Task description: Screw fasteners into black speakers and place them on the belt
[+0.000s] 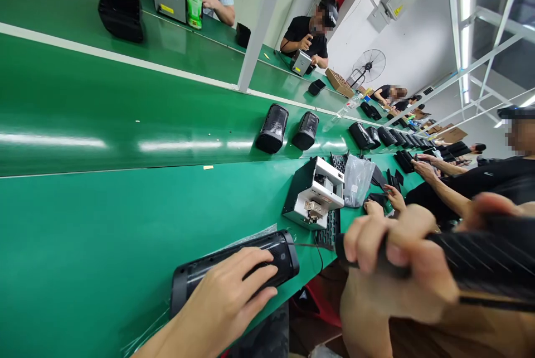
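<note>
A long black speaker housing (192, 280) with a glossy top lies on the green bench in front of me. Across its upper side rests my left hand (238, 285), fingers bent over it and pressing on it. My right hand (405, 252) is blurred and closed around a black electric screwdriver (349, 249) held level. Its thin bit points left, to the right end of the housing; whether it touches a screw cannot be made out. Just beyond stands a white and black screw feeder (320, 196). A clear plastic sheet lies partly under the housing.
A plastic bag (357, 179) and perforated black panels (330, 230) lie around the feeder. Black housings (272, 128) stand along the raised middle strip. On the right, a co-worker's hands (426, 168) are close by. A white frame post (261, 23) rises from the bench.
</note>
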{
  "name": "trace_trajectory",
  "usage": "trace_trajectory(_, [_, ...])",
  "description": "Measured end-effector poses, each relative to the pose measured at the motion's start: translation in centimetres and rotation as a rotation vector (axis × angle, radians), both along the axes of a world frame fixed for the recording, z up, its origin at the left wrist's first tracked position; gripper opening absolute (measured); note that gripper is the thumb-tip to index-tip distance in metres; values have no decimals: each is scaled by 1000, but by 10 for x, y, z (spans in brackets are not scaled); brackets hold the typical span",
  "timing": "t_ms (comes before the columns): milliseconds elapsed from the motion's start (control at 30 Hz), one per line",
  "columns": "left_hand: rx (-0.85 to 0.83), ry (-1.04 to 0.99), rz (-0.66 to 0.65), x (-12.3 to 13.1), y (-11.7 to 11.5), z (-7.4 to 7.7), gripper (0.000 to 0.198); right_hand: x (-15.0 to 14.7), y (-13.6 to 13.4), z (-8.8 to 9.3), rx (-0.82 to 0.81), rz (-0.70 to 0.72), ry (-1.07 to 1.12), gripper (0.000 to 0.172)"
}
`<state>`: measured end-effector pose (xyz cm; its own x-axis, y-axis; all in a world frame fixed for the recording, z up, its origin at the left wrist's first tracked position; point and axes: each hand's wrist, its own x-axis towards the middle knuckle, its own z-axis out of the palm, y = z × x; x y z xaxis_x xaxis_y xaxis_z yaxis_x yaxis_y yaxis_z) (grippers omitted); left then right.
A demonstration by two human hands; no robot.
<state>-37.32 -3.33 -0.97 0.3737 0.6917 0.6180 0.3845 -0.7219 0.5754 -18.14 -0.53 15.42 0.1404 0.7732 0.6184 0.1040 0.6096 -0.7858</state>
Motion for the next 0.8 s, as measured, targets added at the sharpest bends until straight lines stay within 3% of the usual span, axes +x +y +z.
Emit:
trace_trajectory(133, [78,229,-54,5,-3,-14,31,-14,27,-22,-43,41,60,34])
trace_trajectory(267, [91,327,-67,5,-3,-19,27,-18,32,-35,-43,20,84,35])
trace_trajectory(433, [101,360,-49,6,-5,-15,21,-25,35,-36,6,89,154,18])
trace_trajectory(567, [102,291,-45,10,-6,-18,18,-25,39,-53,24,92,132,37])
trace_trajectory(633, [113,277,-41,13,-5,-21,19,-18,33,-67,-23,74,68,29])
trace_trajectory(700, [117,315,-31,14,-5,-17,16,-13,23,-82,-115,76,15,16])
trace_trajectory(800, [93,505,-77,11,-8,5,23,-28,12,-111,-279,139,113,37])
